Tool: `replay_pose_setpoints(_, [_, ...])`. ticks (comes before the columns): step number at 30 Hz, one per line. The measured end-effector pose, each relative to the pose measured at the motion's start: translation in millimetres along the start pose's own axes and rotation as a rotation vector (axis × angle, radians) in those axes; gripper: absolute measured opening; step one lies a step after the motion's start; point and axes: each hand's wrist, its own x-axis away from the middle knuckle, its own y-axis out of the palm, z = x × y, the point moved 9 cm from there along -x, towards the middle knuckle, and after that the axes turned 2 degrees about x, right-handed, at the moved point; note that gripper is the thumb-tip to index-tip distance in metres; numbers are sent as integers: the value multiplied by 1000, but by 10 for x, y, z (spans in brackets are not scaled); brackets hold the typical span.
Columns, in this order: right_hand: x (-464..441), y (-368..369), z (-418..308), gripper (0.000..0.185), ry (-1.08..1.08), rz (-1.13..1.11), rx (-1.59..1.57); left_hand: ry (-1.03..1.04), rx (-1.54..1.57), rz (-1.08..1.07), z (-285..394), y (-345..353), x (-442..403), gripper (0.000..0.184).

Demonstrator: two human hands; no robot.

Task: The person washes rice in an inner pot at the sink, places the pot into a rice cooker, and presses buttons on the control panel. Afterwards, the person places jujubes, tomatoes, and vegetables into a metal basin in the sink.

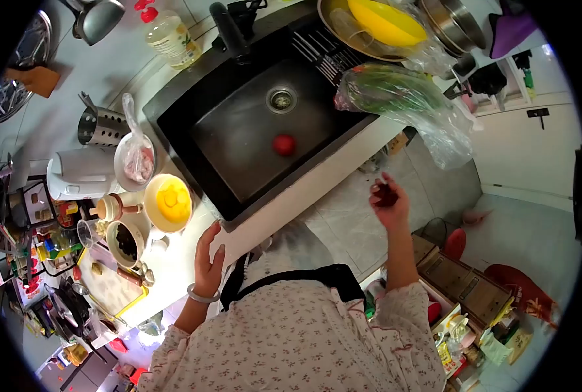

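My left hand [207,261], with a bangle at the wrist, is empty beside the counter's front edge; its fingers are stretched out. Nearest to it is a bowl of cracked eggs [173,201], several yolks showing. My right hand [395,204] hovers over the floor to the right of the sink. Its fingers curl around something dark red and shadowed [386,195], whose kind I cannot make out. A red tomato [284,145] lies on the bottom of the dark sink [239,137], below the drain. A clear plastic bag of green vegetables [395,95] rests on the sink's right end and hangs over the counter edge.
Left of the sink stand a bowl with bagged meat [138,162], a bowl of dark pieces [125,244], a white kettle [79,174] and a cutting board [111,281]. A faucet [231,36] and soap bottle [173,40] are behind. Cardboard boxes [464,281] sit on the floor.
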Motion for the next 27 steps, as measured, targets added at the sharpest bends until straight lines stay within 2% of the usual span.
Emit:
replay_pose_setpoints(3, [-295,-316,-528,23,-56,44,102,7,-5,-1,22,20,-44,45])
replay_pose_setpoints(5, [-510,-656,-843,34,-84,250,269,1,-5,7,26,16,-50,45])
replay_pose_setpoints(6, [-641,-747,-976,34,-85,248,270,-6,-5,16,19,7,-49,45])
replay_pose_setpoints(7, [-758,-922,-1084,40,-36,335,294,4,-13,22,43,4,-50,45])
replay_pose_setpoints(8, [-850,-1090,-1162,46,14,420,320,5,-12,31,45,9,-45,45])
replay_pose_setpoints(9, [-940,-1211,-1267,51,-28,431,364,-2,-15,43,38,5,-40,46])
replay_pose_setpoints(12, [-815,-1182,-1157,49,-65,512,374,-22,-8,71,13,-22,-27,46])
replay_pose_setpoints(14, [-809,-1124,-827,42,5,310,336,-34,9,92,12,-37,-21,46])
replay_pose_setpoints(17, [-594,-684,-196,32,164,120,-52,-70,13,113,30,-45,-27,45])
replay_pose_setpoints(18, [-484,-479,1,33,201,125,-196,-69,9,107,26,-37,-27,45])
replay_pose_setpoints(20, [-296,23,345,35,292,69,-257,-64,-8,109,16,-49,-35,44])
replay_pose_setpoints(22, [-159,576,636,37,370,-8,-162,-54,-5,136,-19,-67,-15,44])
replay_pose_setpoints(25, [-15,1387,1107,32,597,-339,73,-14,23,181,-12,-123,40,43])
replay_pose_setpoints(27, [-110,1722,1393,26,622,-420,389,-43,30,227,-31,-182,103,42])
